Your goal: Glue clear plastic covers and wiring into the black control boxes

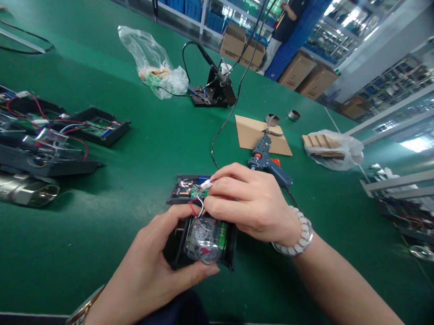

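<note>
A black plastic housing lies on the green table, with a clear-covered mechanism and a green cylindrical part inside it. My left hand grips it, thumb along the near edge and fingers at the far left side. At its far end sits a black tray with a small circuit board, joined to it by red, white, blue and yellow wires. Over these wires is my right hand, its fingers closed at a white connector. Its fingertips are partly hidden.
A glue gun rests by a cardboard sheet at right. Beyond stand a soldering iron holder and a plastic bag. More opened housings lie left. A bagged cardboard stack is at right; a person stands behind.
</note>
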Tool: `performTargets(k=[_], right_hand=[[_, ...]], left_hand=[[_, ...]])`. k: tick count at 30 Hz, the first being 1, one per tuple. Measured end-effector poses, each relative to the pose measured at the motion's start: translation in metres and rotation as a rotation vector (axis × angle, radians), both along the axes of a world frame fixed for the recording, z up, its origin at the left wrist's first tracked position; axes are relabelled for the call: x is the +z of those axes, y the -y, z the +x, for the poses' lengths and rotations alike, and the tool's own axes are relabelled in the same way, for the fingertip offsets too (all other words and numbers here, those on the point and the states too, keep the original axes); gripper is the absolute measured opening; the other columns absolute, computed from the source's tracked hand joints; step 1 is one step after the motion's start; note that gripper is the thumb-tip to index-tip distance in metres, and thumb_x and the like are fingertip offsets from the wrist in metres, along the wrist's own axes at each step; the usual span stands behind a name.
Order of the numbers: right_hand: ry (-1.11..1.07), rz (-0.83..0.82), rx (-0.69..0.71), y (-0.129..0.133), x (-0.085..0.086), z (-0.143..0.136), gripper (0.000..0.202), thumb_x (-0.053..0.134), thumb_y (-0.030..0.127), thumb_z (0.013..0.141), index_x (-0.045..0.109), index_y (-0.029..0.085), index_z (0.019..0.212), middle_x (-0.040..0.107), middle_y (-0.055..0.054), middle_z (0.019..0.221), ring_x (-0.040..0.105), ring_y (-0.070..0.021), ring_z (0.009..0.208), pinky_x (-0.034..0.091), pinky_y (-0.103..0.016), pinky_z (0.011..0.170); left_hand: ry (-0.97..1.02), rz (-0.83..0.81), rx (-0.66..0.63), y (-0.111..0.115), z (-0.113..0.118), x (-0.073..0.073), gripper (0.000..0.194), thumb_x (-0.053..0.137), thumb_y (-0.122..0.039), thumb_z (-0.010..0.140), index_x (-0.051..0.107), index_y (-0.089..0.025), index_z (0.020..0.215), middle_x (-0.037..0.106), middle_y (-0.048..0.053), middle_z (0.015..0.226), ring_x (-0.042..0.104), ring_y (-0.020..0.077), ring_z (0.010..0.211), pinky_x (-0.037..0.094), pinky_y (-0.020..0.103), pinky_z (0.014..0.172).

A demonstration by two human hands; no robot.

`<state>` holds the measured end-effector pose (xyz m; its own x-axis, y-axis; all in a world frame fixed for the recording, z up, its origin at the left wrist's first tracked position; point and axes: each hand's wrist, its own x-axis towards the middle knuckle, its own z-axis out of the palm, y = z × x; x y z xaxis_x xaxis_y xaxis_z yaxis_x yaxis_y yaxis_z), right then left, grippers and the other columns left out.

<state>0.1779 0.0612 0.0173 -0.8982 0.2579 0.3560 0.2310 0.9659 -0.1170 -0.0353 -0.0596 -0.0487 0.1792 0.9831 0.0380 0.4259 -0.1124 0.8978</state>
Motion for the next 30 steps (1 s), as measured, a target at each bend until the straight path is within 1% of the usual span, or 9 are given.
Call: performTargets(k=[5,9,15,17,21,24,26,28,30], right_hand=[[-0.041,0.048,-0.054,0.003,0.0,0.0,0.029,0.042,0.02,0.111,0.07,0.02,0.106,0.073,-0.006,0.1,0.062,-0.0238,0.094,0.055,-0.037,0.075],[-0.095,0.037,-0.123,0.007,-0.004,0.002,0.028,0.042,0.017,0.11,0.07,0.019,0.104,0.072,-0.006,0.097,0.062,-0.0247,0.092,0.052,-0.037,0.072],[-0.228,-0.043,-0.265,0.013,-0.022,0.004,0.022,0.049,0.012,0.106,0.068,0.019,0.098,0.071,-0.006,0.099,0.062,-0.0225,0.093,0.052,-0.037,0.077],[-0.263,-0.065,-0.292,0.015,-0.027,0.003,0.023,0.049,0.009,0.105,0.068,0.019,0.097,0.071,-0.006,0.099,0.063,-0.0216,0.092,0.051,-0.036,0.076],[-0.289,-0.094,-0.264,0.016,-0.026,0.004,0.021,0.05,0.014,0.107,0.068,0.02,0.098,0.071,-0.006,0.099,0.064,-0.0218,0.091,0.053,-0.037,0.077],[-0.348,-0.145,-0.248,0.021,-0.023,0.006,0.019,0.054,0.009,0.104,0.069,0.02,0.103,0.074,-0.009,0.112,0.067,-0.0232,0.104,0.056,-0.04,0.089],[-0.439,-0.206,-0.312,0.03,-0.022,0.007,0.022,0.057,0.004,0.1,0.07,0.019,0.108,0.073,-0.01,0.12,0.067,-0.0232,0.112,0.056,-0.041,0.096],[-0.541,-0.294,-0.427,0.044,-0.025,0.009,0.026,0.057,0.002,0.097,0.07,0.019,0.111,0.072,-0.01,0.12,0.067,-0.0223,0.115,0.055,-0.042,0.099],[-0.597,-0.394,-0.547,0.06,-0.029,0.012,0.029,0.056,0.001,0.094,0.069,0.02,0.112,0.071,-0.009,0.118,0.066,-0.0223,0.116,0.053,-0.044,0.103]], left_hand=[[0.023,-0.03,-0.036,-0.003,-0.001,0.005,0.066,0.084,-0.052,0.083,0.047,-0.04,0.138,0.066,-0.002,0.128,0.066,0.0245,0.112,0.053,0.036,0.092],[0.037,0.041,-0.036,-0.007,0.002,0.011,0.061,0.083,-0.048,0.086,0.049,-0.037,0.136,0.06,-0.001,0.131,0.058,0.0234,0.116,0.049,0.034,0.097],[0.004,0.048,-0.106,-0.016,-0.003,0.016,0.067,0.087,-0.043,0.082,0.048,-0.037,0.136,0.06,-0.001,0.127,0.059,0.0227,0.113,0.05,0.034,0.092],[-0.011,0.037,-0.14,-0.019,-0.007,0.016,0.066,0.086,-0.041,0.083,0.048,-0.037,0.137,0.06,0.0,0.131,0.06,0.0242,0.117,0.051,0.036,0.096],[-0.043,0.068,-0.174,-0.025,-0.012,0.019,0.062,0.087,-0.044,0.081,0.053,-0.035,0.132,0.062,0.001,0.129,0.061,0.0266,0.118,0.051,0.038,0.098],[-0.01,0.063,-0.172,-0.028,-0.01,0.019,0.062,0.09,-0.045,0.079,0.054,-0.035,0.129,0.063,0.001,0.126,0.063,0.0264,0.116,0.053,0.038,0.095],[0.035,0.05,-0.148,-0.03,-0.008,0.017,0.064,0.091,-0.044,0.078,0.055,-0.035,0.131,0.062,0.002,0.132,0.063,0.027,0.122,0.053,0.04,0.1],[0.069,0.039,-0.107,-0.03,-0.004,0.014,0.066,0.092,-0.045,0.076,0.056,-0.036,0.131,0.062,0.002,0.135,0.063,0.0276,0.126,0.053,0.04,0.104],[0.099,0.012,-0.063,-0.03,0.0,0.01,0.066,0.094,-0.048,0.073,0.057,-0.035,0.127,0.066,0.001,0.131,0.067,0.0268,0.12,0.056,0.039,0.098]])
